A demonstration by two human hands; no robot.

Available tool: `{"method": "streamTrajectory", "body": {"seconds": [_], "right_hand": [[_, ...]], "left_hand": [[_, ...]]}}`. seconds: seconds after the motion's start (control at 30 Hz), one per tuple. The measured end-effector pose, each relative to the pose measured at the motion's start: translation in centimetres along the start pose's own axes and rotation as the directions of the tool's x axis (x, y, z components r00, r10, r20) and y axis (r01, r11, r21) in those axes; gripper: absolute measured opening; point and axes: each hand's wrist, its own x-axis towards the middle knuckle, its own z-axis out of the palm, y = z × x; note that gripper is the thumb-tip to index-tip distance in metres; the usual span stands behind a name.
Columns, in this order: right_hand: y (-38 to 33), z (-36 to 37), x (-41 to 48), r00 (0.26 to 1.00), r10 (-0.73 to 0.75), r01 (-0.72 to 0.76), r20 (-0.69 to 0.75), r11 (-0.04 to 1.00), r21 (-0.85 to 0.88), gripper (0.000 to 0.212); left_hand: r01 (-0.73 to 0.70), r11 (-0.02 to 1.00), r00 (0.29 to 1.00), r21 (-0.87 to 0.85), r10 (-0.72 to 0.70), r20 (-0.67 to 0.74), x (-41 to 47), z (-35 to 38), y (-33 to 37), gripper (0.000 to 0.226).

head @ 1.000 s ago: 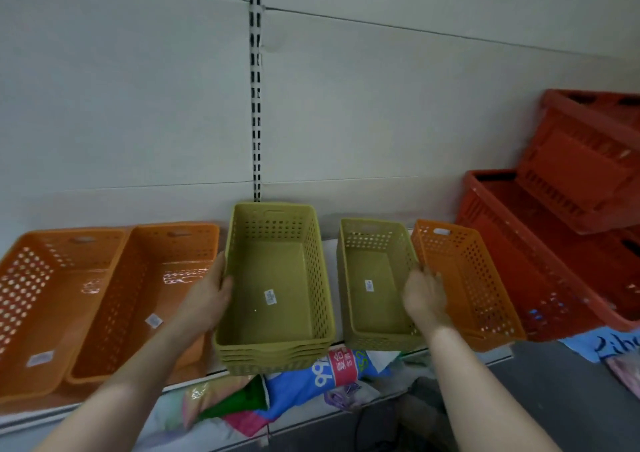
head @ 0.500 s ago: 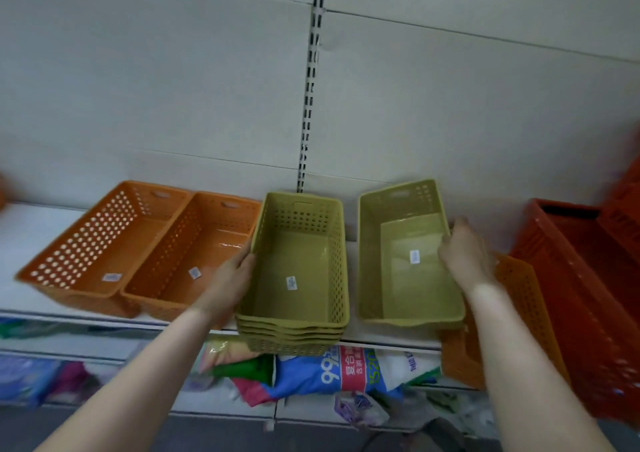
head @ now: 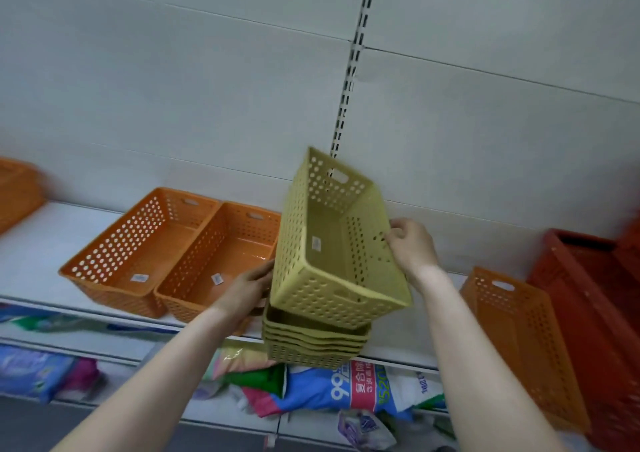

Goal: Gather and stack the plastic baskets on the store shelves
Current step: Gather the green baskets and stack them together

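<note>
Overhead, the right hand pinches the rim of a tilted olive-green perforated plastic basket, arm reaching upward, just above the stack of matching green baskets. Fingers extended, the left hand presses flat against that stack's side at the white shelf edge.

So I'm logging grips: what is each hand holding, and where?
Right hand grips the tilted green basket by its right side wall. Left hand steadies the green stack at its left side.
</note>
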Motion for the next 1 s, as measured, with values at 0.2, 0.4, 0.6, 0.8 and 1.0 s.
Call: {"method": "streamTrajectory", "body": {"seconds": [0.2,0.4,0.6,0.8,1.0], "right_hand": [[1.9,3.0,-1.0,1.000,-0.020,0.022,0.010,0.956,-0.292,0.021],[2.5,5.7,-1.5,0.983,0.106,-0.051,0.149,0.940,-0.338,0.031],[2.8,6.4,0.3,0.990,0.077,-0.017,0.114,0.891,-0.454,0.046],[1.6,5.6,0.6,0.990,0.013,0.072,0.140,0.810,-0.582,0.030],[-3.4,8.5,-2.7,0.915,-0.391,0.388,0.096,0.792,-0.471,0.046]], "left_hand": [[0.014,0.997,0.999,-0.074,-0.011,0.035,-0.8,0.5,0.1,0.047],[-0.043,0.999,0.999,0.030,0.043,-0.009,-0.6,1.4,0.1,0.051],[-0.090,0.990,0.996,0.107,0.088,0.016,-0.1,1.7,-0.1,0.054],[-0.161,0.848,0.980,0.506,0.198,-0.020,-0.8,-0.3,0.4,0.050],[-0.235,0.637,0.891,0.734,0.443,-0.099,-3.8,-7.0,-0.5,0.036]]}}
